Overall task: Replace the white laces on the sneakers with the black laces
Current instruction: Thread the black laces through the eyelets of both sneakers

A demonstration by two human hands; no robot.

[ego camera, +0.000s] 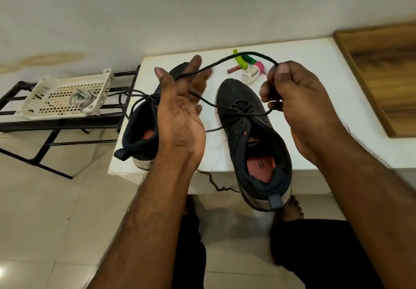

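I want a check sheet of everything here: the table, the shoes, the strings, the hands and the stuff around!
Surface: white table, shoes' heels at its near edge.
Job's things: two dark sneakers, left sneaker and right sneaker; black lace threaded in the right sneaker's front eyelets; white laces bundled in the basket.
Clutter: battery, green clip, small bottles.
Hands: left hand open, lace running across its fingers; right hand gripping the lace.
Cables: nothing seen.
Surroundings: black metal rack under the basket, wooden board, tiled floor.
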